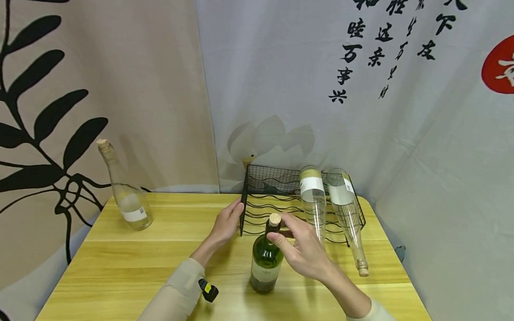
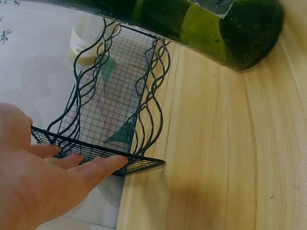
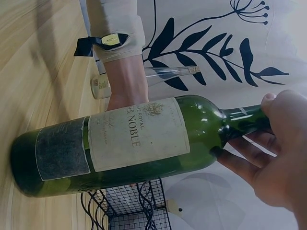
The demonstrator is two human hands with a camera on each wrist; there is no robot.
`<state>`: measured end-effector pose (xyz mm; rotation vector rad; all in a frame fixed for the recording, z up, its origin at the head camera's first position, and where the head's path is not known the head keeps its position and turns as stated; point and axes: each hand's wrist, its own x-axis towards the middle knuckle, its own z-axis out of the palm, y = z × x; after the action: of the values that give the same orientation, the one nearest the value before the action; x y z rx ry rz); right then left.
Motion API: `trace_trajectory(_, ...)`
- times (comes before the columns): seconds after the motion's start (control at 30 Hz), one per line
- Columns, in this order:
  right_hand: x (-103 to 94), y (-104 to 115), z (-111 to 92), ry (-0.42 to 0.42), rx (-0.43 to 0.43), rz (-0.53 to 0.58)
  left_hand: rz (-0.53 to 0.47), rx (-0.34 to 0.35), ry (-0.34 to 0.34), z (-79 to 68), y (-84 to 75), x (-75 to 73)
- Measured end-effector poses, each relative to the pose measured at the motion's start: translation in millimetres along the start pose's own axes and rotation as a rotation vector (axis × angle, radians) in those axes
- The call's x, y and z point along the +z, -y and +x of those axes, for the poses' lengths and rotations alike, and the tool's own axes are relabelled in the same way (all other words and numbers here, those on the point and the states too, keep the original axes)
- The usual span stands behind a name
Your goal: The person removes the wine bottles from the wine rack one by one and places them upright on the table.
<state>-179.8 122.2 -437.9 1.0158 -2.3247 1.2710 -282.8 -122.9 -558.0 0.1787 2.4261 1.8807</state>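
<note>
A green wine bottle (image 1: 266, 254) with a cork in its mouth is upright over the front middle of the table. My right hand (image 1: 305, 249) pinches its neck between thumb and fingers; pale and dark labels face the right wrist view. Whether the base touches the table, I cannot tell. Behind the bottle is a black wire rack (image 1: 278, 174) with wavy bars. Against the rack's left mesh end rest the extended fingers of my left hand (image 1: 226, 223). Two clear bottles, one (image 1: 313, 196) left of the other (image 1: 344, 205), lie in the rack's right part, necks toward me.
A corked clear bottle (image 1: 128, 201) stands at the table's left side. The wooden table (image 1: 182, 220) ends at a curtain (image 1: 156, 76) behind and a pale fabric wall (image 1: 449, 192) on the right.
</note>
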Motion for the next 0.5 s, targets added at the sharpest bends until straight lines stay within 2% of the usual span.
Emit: trace_trajectory(0.5, -1.9, -1.4, 0.8, 0.017, 0.006, 0.025, 0.003, -0.008, -0.002, 0.3, 0.2, 0.8)
